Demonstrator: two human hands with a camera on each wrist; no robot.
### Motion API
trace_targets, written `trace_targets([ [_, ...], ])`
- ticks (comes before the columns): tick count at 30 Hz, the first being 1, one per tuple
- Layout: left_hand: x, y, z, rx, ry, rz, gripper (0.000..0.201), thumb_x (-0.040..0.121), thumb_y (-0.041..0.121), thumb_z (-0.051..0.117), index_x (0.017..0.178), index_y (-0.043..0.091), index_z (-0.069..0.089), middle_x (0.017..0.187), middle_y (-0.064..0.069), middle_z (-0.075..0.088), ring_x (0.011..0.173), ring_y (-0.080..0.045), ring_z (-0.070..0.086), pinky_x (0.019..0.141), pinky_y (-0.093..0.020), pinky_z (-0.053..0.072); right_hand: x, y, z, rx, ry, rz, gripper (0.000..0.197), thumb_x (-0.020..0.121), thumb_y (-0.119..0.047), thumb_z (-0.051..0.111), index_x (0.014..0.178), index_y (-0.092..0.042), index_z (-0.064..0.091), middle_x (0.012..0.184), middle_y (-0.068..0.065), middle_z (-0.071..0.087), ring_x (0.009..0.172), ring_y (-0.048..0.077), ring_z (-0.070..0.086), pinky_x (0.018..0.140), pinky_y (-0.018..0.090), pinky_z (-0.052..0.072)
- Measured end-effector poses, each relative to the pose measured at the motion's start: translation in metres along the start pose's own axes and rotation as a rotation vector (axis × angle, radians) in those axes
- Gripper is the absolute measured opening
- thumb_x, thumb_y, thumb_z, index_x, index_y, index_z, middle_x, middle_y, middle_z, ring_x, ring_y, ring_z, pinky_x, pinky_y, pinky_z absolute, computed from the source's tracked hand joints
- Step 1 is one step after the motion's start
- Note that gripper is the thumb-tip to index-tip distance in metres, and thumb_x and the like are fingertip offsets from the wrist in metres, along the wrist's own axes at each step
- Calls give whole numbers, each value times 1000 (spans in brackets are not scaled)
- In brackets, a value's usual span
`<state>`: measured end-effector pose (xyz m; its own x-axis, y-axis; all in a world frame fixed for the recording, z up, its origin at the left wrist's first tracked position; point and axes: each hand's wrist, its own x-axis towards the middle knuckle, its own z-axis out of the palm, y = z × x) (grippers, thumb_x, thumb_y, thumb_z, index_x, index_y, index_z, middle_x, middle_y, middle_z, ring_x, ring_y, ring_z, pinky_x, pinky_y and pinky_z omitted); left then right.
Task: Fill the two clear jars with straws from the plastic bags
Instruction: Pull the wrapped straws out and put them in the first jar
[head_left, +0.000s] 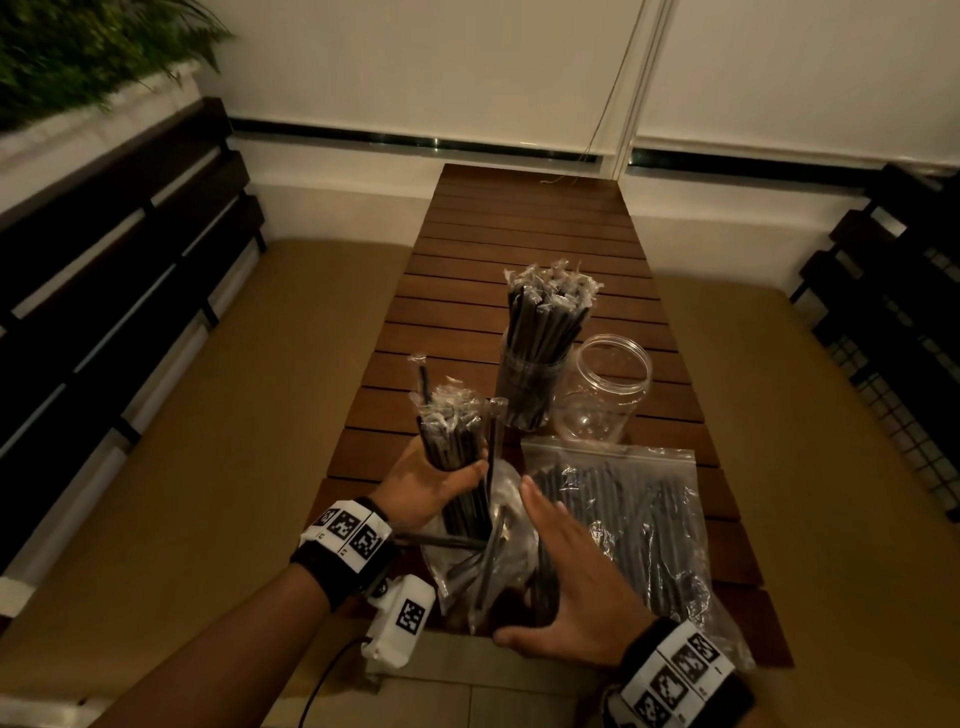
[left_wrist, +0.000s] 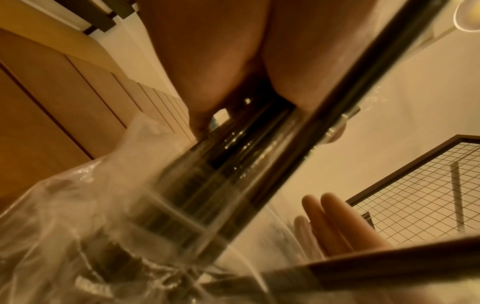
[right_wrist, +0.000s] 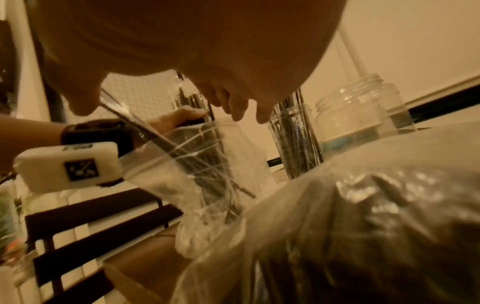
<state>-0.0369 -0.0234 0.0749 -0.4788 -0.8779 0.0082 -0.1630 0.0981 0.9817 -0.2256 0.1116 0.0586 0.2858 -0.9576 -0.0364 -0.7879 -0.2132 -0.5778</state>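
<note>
My left hand (head_left: 431, 483) grips a bundle of black wrapped straws (head_left: 454, 441), held upright with its lower end inside an opened plastic bag (head_left: 483, 566) at the near table edge. My right hand (head_left: 571, 577) is spread flat and open beside that bag, its fingers straight. A second zip bag (head_left: 639, 519), full of straws, lies flat to the right. Farther back stands one clear jar (head_left: 527, 384) packed with straws, and next to it an empty clear jar (head_left: 605, 389). The left wrist view shows the straw bundle (left_wrist: 233, 160) close up, blurred.
The slatted wooden table (head_left: 530, 234) runs away from me toward a white wall. Tan cushioned benches flank it, with dark slatted backrests (head_left: 104, 270) at left and a wire-mesh frame (head_left: 904, 332) at right. A plant (head_left: 78, 47) sits top left.
</note>
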Motion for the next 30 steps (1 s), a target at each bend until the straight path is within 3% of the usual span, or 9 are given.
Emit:
trace_targets([
  [3, 0, 0, 0, -13, 4, -1, 9, 86, 6, 69, 92, 12, 69, 88, 0, 71, 81, -2, 68, 70, -12, 51, 7, -9, 9, -102, -4, -5, 139, 62, -83, 65, 151, -25, -25, 156, -23, -32, 144, -9, -27, 117, 18, -20],
  [6, -1, 0, 0, -12, -2, 11, 12, 86, 8, 68, 98, 9, 71, 93, -1, 74, 89, -8, 70, 75, -15, 52, 22, -19, 20, -84, 94, 18, 135, 67, -78, 66, 150, -27, -27, 159, -20, -28, 147, -5, -23, 123, 28, -13],
  [9, -2, 2, 2, -39, -22, 16, 15, 87, 8, 68, 101, 12, 71, 98, -1, 75, 94, -9, 71, 79, -16, 54, 40, -29, 22, 69, 196, 54, 128, 72, -67, 74, 146, -37, -26, 158, -25, -12, 140, -19, -21, 125, 28, -7],
  [11, -4, 6, 3, -41, -18, 18, 18, 87, 7, 68, 99, 21, 70, 93, 7, 76, 91, -3, 71, 74, -14, 54, 52, -33, 19, 192, 231, 74, 127, 73, -56, 80, 147, -43, -22, 158, -26, 7, 143, -18, -7, 127, 35, 5],
  [14, -7, 11, 3, -126, 0, 50, 24, 86, -1, 66, 103, 17, 67, 91, 15, 76, 88, 0, 71, 71, -10, 52, 63, -30, 10, 376, 276, 124, 130, 69, -36, 88, 148, -57, -13, 155, -16, 33, 141, 6, 36, 115, 43, 39],
  [17, -10, 14, 3, -213, -23, 61, 28, 88, -7, 60, 111, 9, 64, 97, 10, 76, 93, -5, 72, 75, -14, 54, 66, -22, 0, 313, 272, 90, 123, 72, -39, 86, 147, -59, -9, 152, -12, 35, 133, 4, 40, 109, 33, 39],
  [21, -8, 10, 6, -231, 4, 63, 28, 86, 5, 66, 105, 25, 70, 105, -4, 75, 102, -21, 70, 86, -31, 56, 69, -20, 8, 129, 256, 47, 123, 76, -41, 79, 147, -53, -20, 148, -7, 35, 129, 18, 45, 109, 36, 40],
  [25, -6, 9, 14, -218, 32, 31, 36, 86, 10, 68, 97, 44, 72, 101, 13, 75, 101, -6, 69, 88, -24, 54, 75, -16, 13, 336, 355, 84, 109, 73, -25, 80, 157, -39, 12, 147, -9, 41, 132, 9, 46, 108, 35, 46],
  [30, -6, 10, 9, -208, -76, 27, 28, 85, 12, 65, 111, 22, 62, 100, 17, 74, 100, 1, 67, 81, -13, 52, 73, -17, 0, 428, 370, 52, 84, 73, -27, 78, 143, -42, 36, 138, -11, 48, 129, 4, 49, 106, 37, 48],
])
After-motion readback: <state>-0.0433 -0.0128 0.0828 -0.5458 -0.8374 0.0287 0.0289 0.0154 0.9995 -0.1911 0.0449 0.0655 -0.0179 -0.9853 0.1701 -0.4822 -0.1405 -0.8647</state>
